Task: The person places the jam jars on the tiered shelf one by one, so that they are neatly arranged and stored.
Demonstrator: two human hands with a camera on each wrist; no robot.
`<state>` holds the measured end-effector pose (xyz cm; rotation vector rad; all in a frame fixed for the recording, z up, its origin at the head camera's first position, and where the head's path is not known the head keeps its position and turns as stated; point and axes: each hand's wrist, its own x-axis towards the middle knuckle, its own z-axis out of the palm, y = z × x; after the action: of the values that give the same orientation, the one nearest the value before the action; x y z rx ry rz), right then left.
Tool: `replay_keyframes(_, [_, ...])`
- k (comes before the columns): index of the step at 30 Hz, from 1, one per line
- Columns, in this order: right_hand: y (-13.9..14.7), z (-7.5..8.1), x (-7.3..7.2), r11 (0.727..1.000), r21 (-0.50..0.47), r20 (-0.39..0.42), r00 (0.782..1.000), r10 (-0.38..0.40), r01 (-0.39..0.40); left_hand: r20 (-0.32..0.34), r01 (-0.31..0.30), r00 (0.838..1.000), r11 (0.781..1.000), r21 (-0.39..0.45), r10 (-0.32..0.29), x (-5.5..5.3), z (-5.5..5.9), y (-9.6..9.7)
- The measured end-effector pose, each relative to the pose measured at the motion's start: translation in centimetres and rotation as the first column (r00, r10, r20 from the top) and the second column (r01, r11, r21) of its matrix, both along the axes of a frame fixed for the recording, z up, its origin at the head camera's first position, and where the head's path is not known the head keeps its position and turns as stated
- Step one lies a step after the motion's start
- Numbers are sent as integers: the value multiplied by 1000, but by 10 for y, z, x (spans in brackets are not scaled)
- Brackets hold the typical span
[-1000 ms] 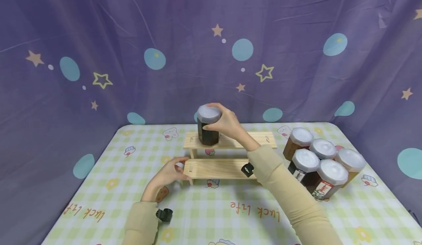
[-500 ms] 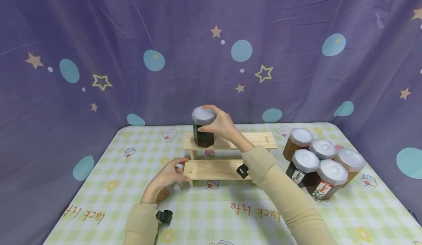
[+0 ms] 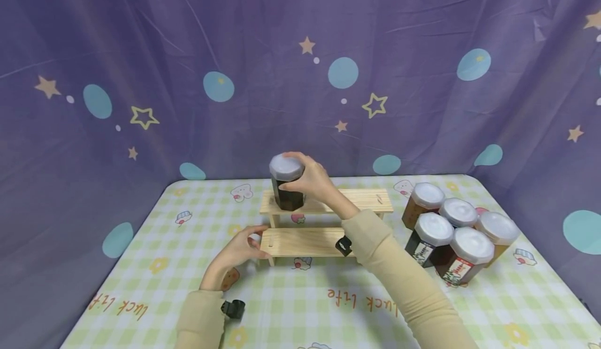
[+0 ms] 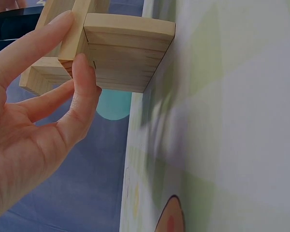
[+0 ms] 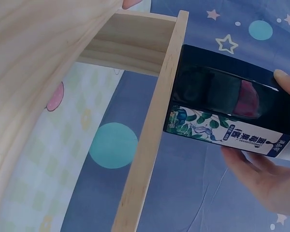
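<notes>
A dark, many-sided jar [image 3: 288, 199] with a frosted white lid stands upright at the left part of the upper tier of a two-step wooden display rack [image 3: 310, 241]. My right hand [image 3: 313, 180] grips this jar near its top, fingers over the lid and thumb across the front. In the right wrist view the jar [image 5: 217, 92] shows a printed label with leaves, and its base meets the upper board's edge. My left hand [image 3: 238, 248] holds the left end of the lower board. Fingertips [image 4: 83, 72] touch that board's edge in the left wrist view.
Several similar jars [image 3: 473, 243] with white lids stand grouped at the right of the rack, some with dark and some with brown contents. A checked tablecloth [image 3: 155, 297] covers the table. Behind hangs a purple curtain [image 3: 263, 130] with stars and dots.
My right hand has slid the jar leftward along the upper tier, toward its left end. The left hand stays at the lower board's end.
</notes>
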<state>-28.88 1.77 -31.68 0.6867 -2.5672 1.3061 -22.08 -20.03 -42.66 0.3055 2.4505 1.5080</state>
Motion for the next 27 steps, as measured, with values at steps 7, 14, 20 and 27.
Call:
replay_keyframes(7, [4,-1,5,997,-26,31,997,73,-72,-3,-4,1000,1000,-3,4,1,-1,0])
replay_keyframes(14, [14,3,14,993,-36,-45,993,113,-115,-5,-10,1000,1000,-6,10,2,-1,0])
replay_keyframes(20, [27,4,22,985,-119,-66,991,119,-126,-15,3,1000,1000,-9,-3,2,0,-1])
replay_keyframes(27, [46,2,35,988,-109,-108,990,95,-107,-15,9,1000,1000,-17,-9,0,-1,-2])
